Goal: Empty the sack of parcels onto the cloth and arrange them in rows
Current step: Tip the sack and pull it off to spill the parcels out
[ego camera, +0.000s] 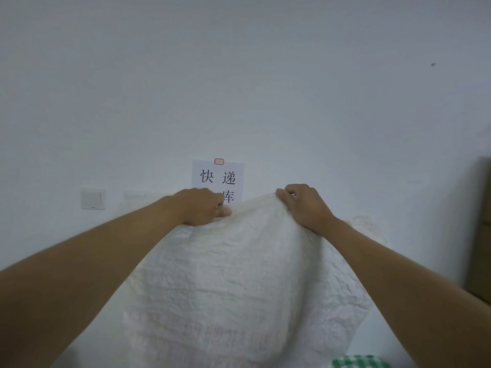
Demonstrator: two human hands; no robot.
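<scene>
The white woven plastic sack (239, 274) fills the lower middle of the head view, held up high in front of a pale wall (239, 75). The left hand (204, 207) grips its upper edge on one side, fingers curled into the fabric, and the right hand (303, 205) pinches the other upper corner, fingers bent over the edge. The sack hangs wide and bulging below the hands, so it probably holds parcels; none shows outside it. Whether its mouth points up or down cannot be told. A strip of green-and-white checked cloth (358, 362) shows at the bottom edge, just below the sack. Behind the hands, a white paper sign with black characters (218, 179) is stuck to the wall beside a white wall switch (92, 199).

The task looks barely begun: emptying and all arranging in rows remain.
</scene>
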